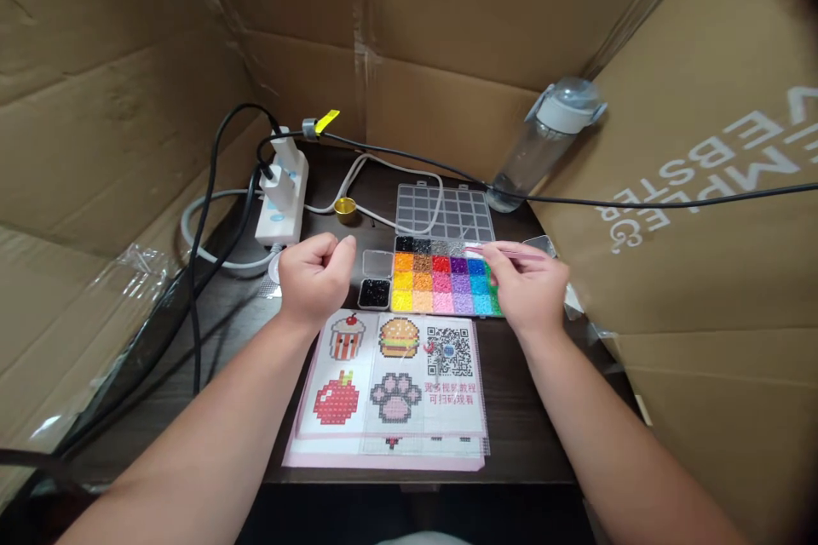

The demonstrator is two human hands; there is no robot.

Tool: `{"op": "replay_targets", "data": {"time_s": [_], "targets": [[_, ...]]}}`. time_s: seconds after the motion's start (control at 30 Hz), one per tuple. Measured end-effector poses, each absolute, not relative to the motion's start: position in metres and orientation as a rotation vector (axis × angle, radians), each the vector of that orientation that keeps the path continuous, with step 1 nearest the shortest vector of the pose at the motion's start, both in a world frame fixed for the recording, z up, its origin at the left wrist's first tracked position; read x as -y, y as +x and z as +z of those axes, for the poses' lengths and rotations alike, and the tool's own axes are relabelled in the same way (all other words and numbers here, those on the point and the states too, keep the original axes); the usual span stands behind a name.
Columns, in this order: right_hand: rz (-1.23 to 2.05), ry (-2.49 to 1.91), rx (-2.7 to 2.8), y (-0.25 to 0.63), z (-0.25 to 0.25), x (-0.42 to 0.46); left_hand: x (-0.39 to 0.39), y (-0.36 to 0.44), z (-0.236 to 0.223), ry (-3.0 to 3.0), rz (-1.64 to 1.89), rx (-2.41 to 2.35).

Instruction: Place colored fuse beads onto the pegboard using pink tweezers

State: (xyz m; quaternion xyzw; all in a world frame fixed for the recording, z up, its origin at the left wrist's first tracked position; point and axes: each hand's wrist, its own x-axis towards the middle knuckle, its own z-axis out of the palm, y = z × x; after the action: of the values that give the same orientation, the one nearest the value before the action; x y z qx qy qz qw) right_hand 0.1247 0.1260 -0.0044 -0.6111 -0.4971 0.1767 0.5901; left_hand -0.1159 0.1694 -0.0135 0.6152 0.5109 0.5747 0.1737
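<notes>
My left hand (pixel 314 277) is curled into a loose fist above the dark table, just left of a small box of black beads (pixel 374 294). Nothing shows in it. My right hand (pixel 527 285) grips pink tweezers (pixel 502 252), whose tips point left over the bead tray (pixel 440 283), a clear box with compartments of coloured beads. The tray's open lid (pixel 446 213) lies behind it. In front of both hands lies a pattern sheet (pixel 393 375) with a cupcake, burger, apple, paw and QR code, on a pink stack.
A white power strip (pixel 282 192) with plugs and black cables stands at the back left. A small gold cap (pixel 345 208) lies near it. A clear water bottle (pixel 543 145) leans at the back right. Cardboard walls (pixel 703 272) enclose the table on all sides.
</notes>
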Motion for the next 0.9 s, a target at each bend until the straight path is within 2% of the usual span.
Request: {"op": "replay_targets", "data": {"time_s": [0.27, 0.9], "targets": [[0.353, -1.367, 1.346, 0.115, -0.041, -0.137, -0.168, -0.115, -0.013, 1.741, 1.603, -1.434], [0.373, -1.349, 1.424, 0.118, -0.041, -0.137, -0.166, -0.113, -0.014, 1.775, 1.568, -1.486]]}}
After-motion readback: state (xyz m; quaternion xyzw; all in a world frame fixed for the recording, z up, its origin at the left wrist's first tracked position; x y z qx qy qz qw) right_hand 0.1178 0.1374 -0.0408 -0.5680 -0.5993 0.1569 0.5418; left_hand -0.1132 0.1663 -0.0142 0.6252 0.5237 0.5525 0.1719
